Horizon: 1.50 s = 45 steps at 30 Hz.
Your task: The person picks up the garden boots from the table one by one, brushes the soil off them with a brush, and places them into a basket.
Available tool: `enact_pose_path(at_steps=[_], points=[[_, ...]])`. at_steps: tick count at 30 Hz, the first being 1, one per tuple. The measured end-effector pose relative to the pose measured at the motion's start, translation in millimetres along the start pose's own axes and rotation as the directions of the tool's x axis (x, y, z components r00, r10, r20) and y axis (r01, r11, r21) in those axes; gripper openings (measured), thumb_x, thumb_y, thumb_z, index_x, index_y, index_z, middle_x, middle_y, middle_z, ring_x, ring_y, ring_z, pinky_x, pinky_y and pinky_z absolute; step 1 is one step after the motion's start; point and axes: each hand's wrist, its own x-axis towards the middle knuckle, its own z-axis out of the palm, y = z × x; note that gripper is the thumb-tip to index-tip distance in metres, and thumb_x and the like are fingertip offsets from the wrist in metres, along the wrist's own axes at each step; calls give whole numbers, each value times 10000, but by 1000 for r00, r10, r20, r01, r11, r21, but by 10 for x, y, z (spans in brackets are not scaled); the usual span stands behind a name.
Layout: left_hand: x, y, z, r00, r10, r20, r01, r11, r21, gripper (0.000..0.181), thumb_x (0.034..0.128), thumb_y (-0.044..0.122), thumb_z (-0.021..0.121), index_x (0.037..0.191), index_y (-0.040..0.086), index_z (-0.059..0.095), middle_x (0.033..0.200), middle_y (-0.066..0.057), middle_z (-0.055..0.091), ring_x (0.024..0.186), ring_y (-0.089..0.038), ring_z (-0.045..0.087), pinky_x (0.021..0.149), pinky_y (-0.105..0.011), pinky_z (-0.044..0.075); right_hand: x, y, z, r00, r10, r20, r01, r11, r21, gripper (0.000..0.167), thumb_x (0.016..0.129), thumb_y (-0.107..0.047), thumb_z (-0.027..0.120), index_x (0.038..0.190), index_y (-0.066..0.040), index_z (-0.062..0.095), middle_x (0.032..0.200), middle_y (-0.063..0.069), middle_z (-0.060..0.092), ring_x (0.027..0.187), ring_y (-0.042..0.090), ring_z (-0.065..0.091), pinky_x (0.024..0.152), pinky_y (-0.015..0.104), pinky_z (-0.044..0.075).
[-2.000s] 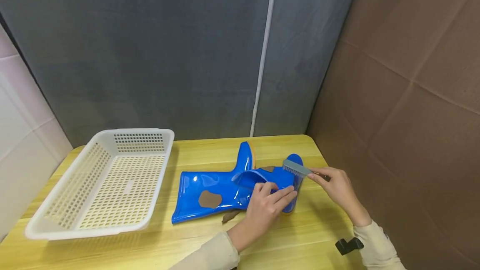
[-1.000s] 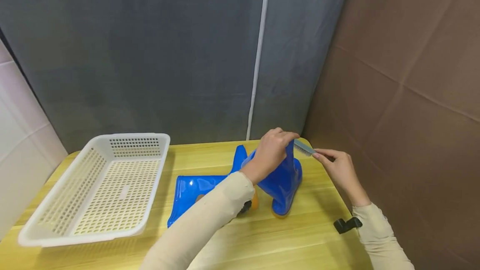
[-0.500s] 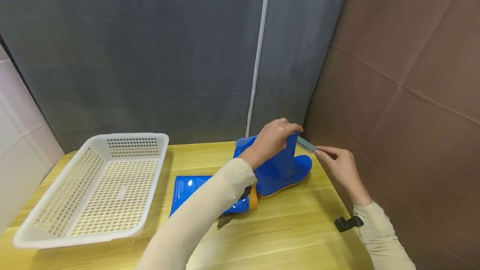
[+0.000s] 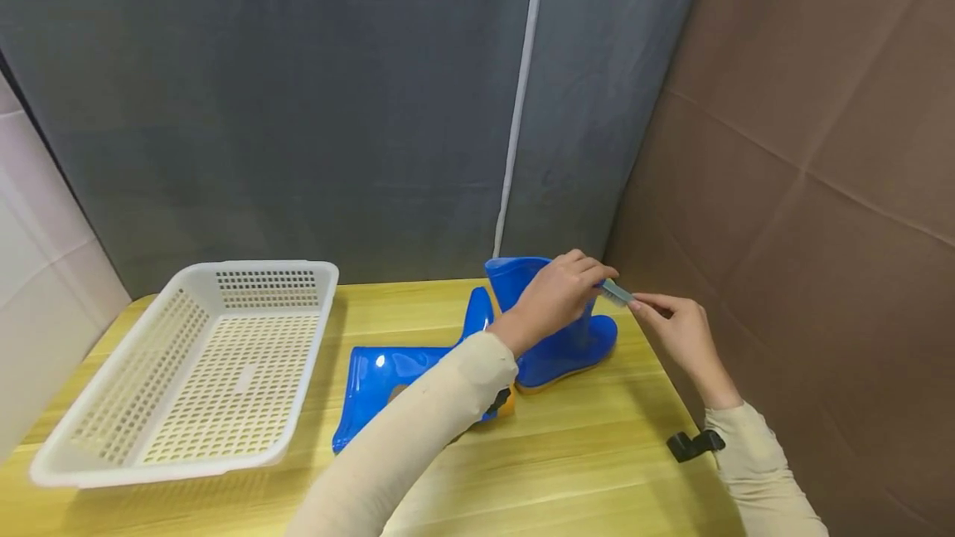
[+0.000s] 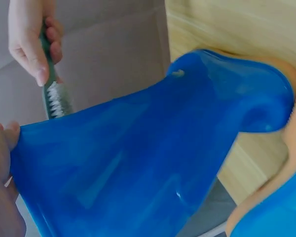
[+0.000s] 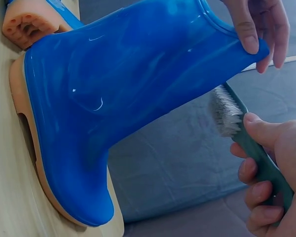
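Note:
A blue rubber boot (image 4: pixel 570 355) with an orange-tan sole stands on the table, its toe toward the right. My left hand (image 4: pixel 563 288) pinches the top rim of its shaft, thumb on one side and fingers on the other in the right wrist view. A grey-green scrub brush (image 6: pixel 259 160) with pale bristles is gripped by its handle in my right hand (image 4: pixel 682 342). The brush head is beside the upper shaft; whether the bristles touch it I cannot tell. A second blue boot (image 4: pixel 380 371) lies on its side, partly behind my left forearm, with a brown patch (image 4: pixel 397 393) showing.
To the left, a white perforated plastic basket (image 4: pixel 309 388) sits on the yellow wood-grain table (image 4: pixel 582 471). Behind the table hangs a dark grey curtain (image 4: pixel 298 106), and a brown cloth wall (image 4: pixel 806 230) rises on the right.
Two seconds ago the boot lay on its side under my left hand, the brush over its foot. It has been raised upright by the rim; the brush now sits by the shaft top.

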Motion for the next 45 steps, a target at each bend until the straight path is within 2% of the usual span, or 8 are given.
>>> enact_pose_path(at_steps=[8,18,22,26,31,36,40,45], points=[[210,-14,-68,997,-67,37,68,997,-44,352,920,100,689,1260,190,682,1161,45,738,979,-94,630,895,-188,551,8,3,-90,1000,9,-22,-9,1000,-16,386,940,-427,649,1153,-121,749,980,112,777,642,132,548,580,213,429],[533,-32,-292,996,-13,88,17,999,-51,407,924,78,674,1314,186,638,1219,23,721,1060,-107,652,919,-188,548,30,-48,-213,993,11,-121,-19,998,-64,338,923,-385,688,1105,-113,771,917,133,773,653,30,549,542,195,432],[470,-48,-263,991,46,125,-41,998,-45,406,929,113,674,1324,193,625,1283,33,687,1147,-115,633,1015,-211,513,2,-68,-251,991,40,-125,-50,996,-77,360,925,-403,679,1101,-102,770,906,143,766,649,45,523,524,212,403],[313,-66,-87,985,63,160,-51,996,-77,391,936,112,666,1316,197,625,1281,37,679,1169,-121,628,1057,-236,492,-35,-55,-254,994,55,-90,-62,995,-74,374,935,-398,665,1113,-83,761,883,159,747,599,71,483,496,233,372],[214,-59,53,994,27,109,-11,988,-153,365,948,126,654,1308,181,625,1256,26,687,1131,-120,638,1025,-229,512,-38,-30,-241,994,59,-88,-66,995,-74,355,933,-381,674,1112,-87,763,897,153,756,601,57,500,510,228,401],[183,-45,48,994,-41,98,62,973,-223,405,961,219,643,1356,143,596,1378,-25,604,1195,-143,635,1021,-238,520,-25,-28,-243,994,64,-91,-71,995,-73,366,936,-379,670,1120,-75,758,946,168,764,651,74,538,534,222,428],[166,-45,39,990,-93,105,113,973,-203,379,949,299,642,1291,136,664,1444,-27,560,1215,-152,639,1019,-237,521,-22,-21,-233,993,84,-85,-90,993,-73,375,935,-390,668,1126,-80,757,968,167,765,676,87,556,545,217,443],[133,-50,74,990,-125,68,136,970,-202,354,916,387,664,1219,211,718,1418,2,602,1351,-178,535,1219,-445,324,-21,2,-213,992,97,-83,-103,992,-77,366,930,-394,676,1123,-95,761,980,156,769,687,73,557,555,214,447]])
